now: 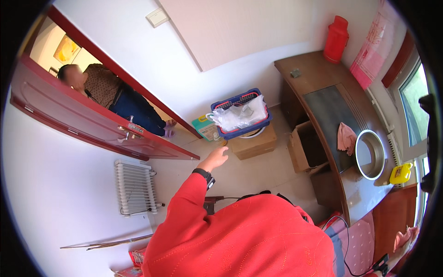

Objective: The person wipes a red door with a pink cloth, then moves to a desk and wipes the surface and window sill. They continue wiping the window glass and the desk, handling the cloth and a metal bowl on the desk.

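Observation:
My left hand (215, 158) reaches forward over the floor, a black band on its wrist. Its fingers look loosely extended, with nothing visible in them. Just beyond it stands a blue plastic basket (223, 134) with clear plastic bags (240, 115) inside, on top of a cardboard box (256, 144). At the lower right edge, my right hand (400, 256) is partly in shadow and has a pink cloth (405, 238) in its grip. Another pink cloth (346, 137) lies on the dark desk (295, 87), touching or close to a metal basin (370, 154).
A yellow container (401, 173) stands beside the basin, and a red thermos (337, 39) at the desk's far end. An open carton (300, 150) sits by the desk. On the left are a white radiator (134, 188) and a red door (92, 115); a person (124, 99) is in the doorway.

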The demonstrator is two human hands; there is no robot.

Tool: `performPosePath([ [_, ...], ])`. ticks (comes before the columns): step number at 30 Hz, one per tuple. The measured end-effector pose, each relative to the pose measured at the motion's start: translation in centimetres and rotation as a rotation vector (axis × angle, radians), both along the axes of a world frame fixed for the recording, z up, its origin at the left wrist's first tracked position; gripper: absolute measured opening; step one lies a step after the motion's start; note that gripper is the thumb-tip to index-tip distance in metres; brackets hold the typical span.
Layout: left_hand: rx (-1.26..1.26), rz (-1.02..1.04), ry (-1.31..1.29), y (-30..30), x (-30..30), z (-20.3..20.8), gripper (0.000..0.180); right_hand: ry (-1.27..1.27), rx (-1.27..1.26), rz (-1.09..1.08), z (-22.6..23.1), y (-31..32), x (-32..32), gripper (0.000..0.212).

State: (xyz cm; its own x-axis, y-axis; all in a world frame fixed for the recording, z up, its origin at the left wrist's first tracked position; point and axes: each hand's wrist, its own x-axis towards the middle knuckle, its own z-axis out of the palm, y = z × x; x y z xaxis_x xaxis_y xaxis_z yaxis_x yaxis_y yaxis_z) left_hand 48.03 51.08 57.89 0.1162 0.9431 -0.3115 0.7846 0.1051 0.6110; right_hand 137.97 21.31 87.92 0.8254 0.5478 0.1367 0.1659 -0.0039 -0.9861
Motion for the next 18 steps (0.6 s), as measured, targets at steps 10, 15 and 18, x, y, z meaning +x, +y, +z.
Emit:
performPosePath([
  [10,-0.072,-0.229,-0.295,8.5,5.0,1.9,0.043,0.165,0.258,0.222,-3.5,6.6,-12.1,0.048],
  [15,-0.071,-0.419,-0.236,12.6,13.5,4.7,0.042,0.285,0.348,0.107,-5.0,7.9,-12.1,0.032],
  [18,-0.045,-0.568,-0.267,14.0,19.3,6.9,0.041,0.31,0.291,0.123,-5.4,7.8,-13.1,0.043],
])
